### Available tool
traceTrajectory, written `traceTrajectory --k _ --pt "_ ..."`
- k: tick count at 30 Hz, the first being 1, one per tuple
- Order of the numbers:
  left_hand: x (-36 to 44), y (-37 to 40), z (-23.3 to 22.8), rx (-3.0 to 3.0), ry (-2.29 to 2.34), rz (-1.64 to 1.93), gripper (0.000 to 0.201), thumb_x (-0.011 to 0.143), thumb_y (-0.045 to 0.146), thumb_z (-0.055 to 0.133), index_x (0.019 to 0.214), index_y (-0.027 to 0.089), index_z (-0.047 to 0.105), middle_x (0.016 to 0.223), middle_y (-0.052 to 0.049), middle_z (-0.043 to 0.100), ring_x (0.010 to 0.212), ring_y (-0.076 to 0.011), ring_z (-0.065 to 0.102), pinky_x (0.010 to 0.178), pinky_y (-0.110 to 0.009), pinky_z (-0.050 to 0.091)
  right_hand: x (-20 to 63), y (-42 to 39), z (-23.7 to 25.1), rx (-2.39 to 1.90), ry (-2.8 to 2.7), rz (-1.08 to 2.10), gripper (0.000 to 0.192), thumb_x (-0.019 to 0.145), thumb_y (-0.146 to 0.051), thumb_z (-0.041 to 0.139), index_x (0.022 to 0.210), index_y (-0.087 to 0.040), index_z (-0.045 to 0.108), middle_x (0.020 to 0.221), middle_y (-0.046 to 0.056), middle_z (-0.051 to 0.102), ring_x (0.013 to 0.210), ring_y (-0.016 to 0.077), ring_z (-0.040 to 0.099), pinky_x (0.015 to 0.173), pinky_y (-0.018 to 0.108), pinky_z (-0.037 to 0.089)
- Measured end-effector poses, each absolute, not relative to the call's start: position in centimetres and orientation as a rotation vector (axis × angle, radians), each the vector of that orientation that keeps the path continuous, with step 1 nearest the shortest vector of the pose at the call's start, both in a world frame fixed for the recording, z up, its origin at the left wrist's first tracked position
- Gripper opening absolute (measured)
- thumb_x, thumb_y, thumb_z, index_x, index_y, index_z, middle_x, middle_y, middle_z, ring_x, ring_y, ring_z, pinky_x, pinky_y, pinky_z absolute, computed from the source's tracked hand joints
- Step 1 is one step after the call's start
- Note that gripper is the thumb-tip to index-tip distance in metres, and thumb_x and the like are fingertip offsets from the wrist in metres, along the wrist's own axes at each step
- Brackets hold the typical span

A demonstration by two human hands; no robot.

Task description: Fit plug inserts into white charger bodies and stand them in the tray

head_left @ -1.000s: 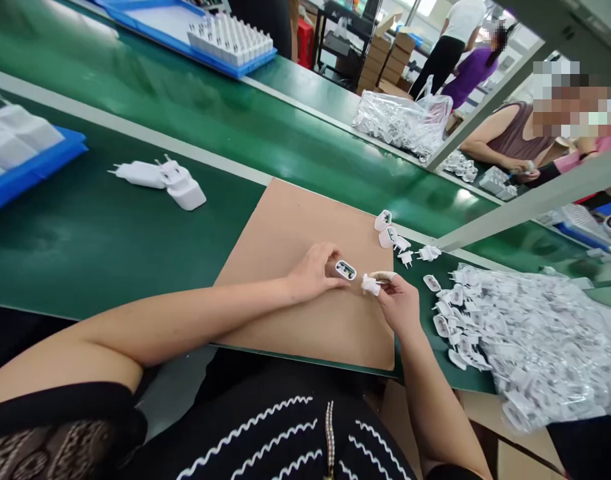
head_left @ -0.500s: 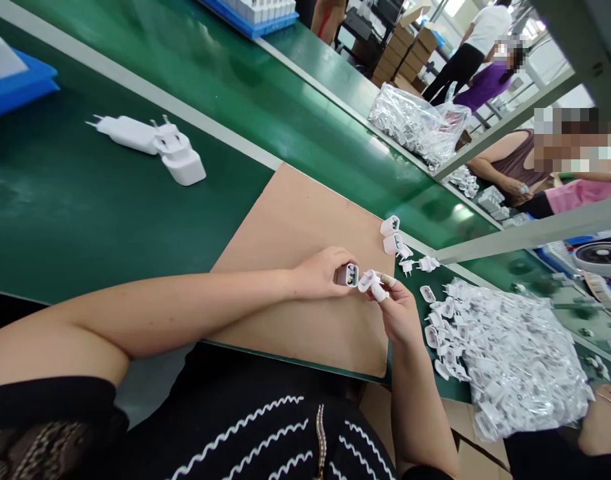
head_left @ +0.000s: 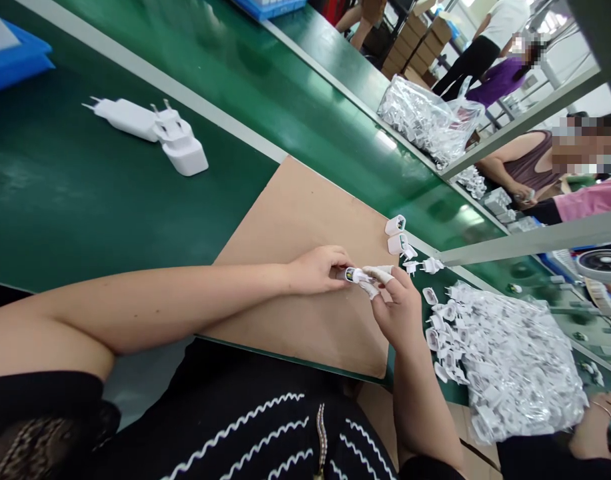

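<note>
Above the brown cardboard sheet [head_left: 295, 220], the left hand [head_left: 318, 269] pinches a small white plastic charger shell [head_left: 349, 274]; the right hand [head_left: 398, 310] presses a white plug piece [head_left: 369, 287] against it (not fully seated, I judge). Two finished white chargers [head_left: 155, 130] lie on the green belt [head_left: 85, 200]; many parts wait in the clear bag [head_left: 510, 360].

Both bare forearms reach forward and converge. The left hand [head_left: 318, 269] is curled, fingertips pinched shut in a tight grip. The right hand [head_left: 399, 310] meets it fingertip to fingertip, thumb and forefinger closed, white cots on those fingers.
</note>
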State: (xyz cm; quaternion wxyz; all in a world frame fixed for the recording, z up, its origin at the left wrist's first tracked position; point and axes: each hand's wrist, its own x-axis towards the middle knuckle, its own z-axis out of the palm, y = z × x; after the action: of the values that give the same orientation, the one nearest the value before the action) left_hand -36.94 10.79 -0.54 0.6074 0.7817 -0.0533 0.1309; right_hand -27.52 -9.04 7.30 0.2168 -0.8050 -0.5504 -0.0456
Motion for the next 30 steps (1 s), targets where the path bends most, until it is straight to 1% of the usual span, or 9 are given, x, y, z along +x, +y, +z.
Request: traceTrajectory --k 4,8,13,15,17,21,24,27,30 --pt "-37.0 10.8 -0.5 1.825 -0.105 0.272 0.021 0.088 0.031 0.074 0.104 0.017 0.078 0.1 -0.007 0.067 0.09 -0.0201 0.066 0.082 -0.032 0.054 -27.5 -7.9 6.8 -2.325 -1.705 -0.207 0.031 0.085 -0.004 0.05 0.103 -0.019 0.07 0.093 0.009 0.064 0.088 0.0257 0.061 0.073 0.036 0.05" --pt "-36.9 10.8 -0.5 1.83 -0.097 0.268 0.019 0.088 0.031 0.074 0.101 0.017 0.078 0.098 -0.006 0.067 0.089 -0.0196 0.066 0.083 -0.032 0.053 -27.6 -7.1 7.2 -2.387 -1.755 -0.235 0.031 0.079 0.0 0.048 0.091 -0.02 0.068 0.087 0.007 0.061 0.083 0.0237 0.057 0.07 0.033 0.045" --pt "-37.0 10.7 -0.7 1.85 -0.08 0.283 0.021 0.088 0.033 0.075 0.103 0.019 0.078 0.097 -0.005 0.066 0.089 -0.0195 0.066 0.083 -0.031 0.053 -27.5 -6.6 7.2 -2.427 -1.678 -0.164 0.028 0.076 -0.001 0.051 0.084 -0.021 0.069 0.081 0.004 0.058 0.077 0.0214 0.055 0.064 0.031 0.04" --pt "-37.1 10.5 -0.7 1.873 -0.07 0.292 0.022 0.089 0.036 0.074 0.102 0.02 0.078 0.095 -0.005 0.066 0.087 -0.0196 0.066 0.08 -0.031 0.053 -27.7 -6.8 6.5 -2.408 -1.56 -0.127 0.028 0.078 -0.005 0.054 0.089 -0.021 0.073 0.08 0.004 0.057 0.076 0.0208 0.056 0.064 0.031 0.042" --pt "-37.1 10.2 -0.6 1.894 -0.058 0.305 0.024 0.089 0.039 0.073 0.103 0.02 0.077 0.095 -0.005 0.066 0.086 -0.0201 0.066 0.08 -0.032 0.054 -28.0 -7.2 5.6 -2.333 -1.412 -0.091 0.03 0.083 -0.011 0.057 0.104 -0.022 0.076 0.082 0.003 0.059 0.077 0.0206 0.058 0.068 0.031 0.046" --pt "-37.5 10.6 0.2 1.916 -0.061 0.29 0.032 0.087 0.04 0.073 0.112 0.021 0.074 0.104 -0.006 0.071 0.092 -0.0219 0.068 0.083 -0.035 0.055 -26.8 -8.6 3.7 -2.037 -1.078 0.09 0.052 0.089 -0.031 0.064 0.141 -0.026 0.06 0.105 0.005 0.068 0.09 0.0208 0.065 0.087 0.036 0.054" --pt "-38.4 12.9 0.9 1.954 0.081 0.361 0.036 0.087 0.041 0.072 0.118 0.021 0.071 0.113 -0.006 0.073 0.1 -0.0235 0.069 0.088 -0.036 0.055 -23.5 -10.7 2.8 -2.075 -0.83 -0.059 0.053 0.09 -0.043 0.06 0.137 -0.02 0.061 0.117 0.013 0.067 0.099 0.025 0.065 0.09 0.043 0.055" --pt "-39.9 16.6 1.5 2.096 0.394 0.537 0.034 0.088 0.041 0.07 0.116 0.021 0.069 0.114 -0.007 0.073 0.104 -0.0267 0.067 0.093 -0.04 0.052 -19.6 -12.8 1.8 -2.449 -0.751 -0.325 0.055 0.085 -0.044 0.057 0.127 -0.01 0.067 0.116 0.022 0.066 0.112 0.0354 0.058 0.101 0.056 0.046" --pt "-41.9 20.2 1.9 2.291 0.711 0.772 0.028 0.089 0.038 0.069 0.111 0.021 0.069 0.112 -0.01 0.072 0.118 -0.0329 0.06 0.108 -0.05 0.042 -16.9 -13.9 0.2 -2.712 -0.744 -0.29 0.063 0.088 -0.047 0.049 0.127 -0.001 0.066 0.112 0.028 0.066 0.11 0.041 0.058 0.1 0.057 0.045"
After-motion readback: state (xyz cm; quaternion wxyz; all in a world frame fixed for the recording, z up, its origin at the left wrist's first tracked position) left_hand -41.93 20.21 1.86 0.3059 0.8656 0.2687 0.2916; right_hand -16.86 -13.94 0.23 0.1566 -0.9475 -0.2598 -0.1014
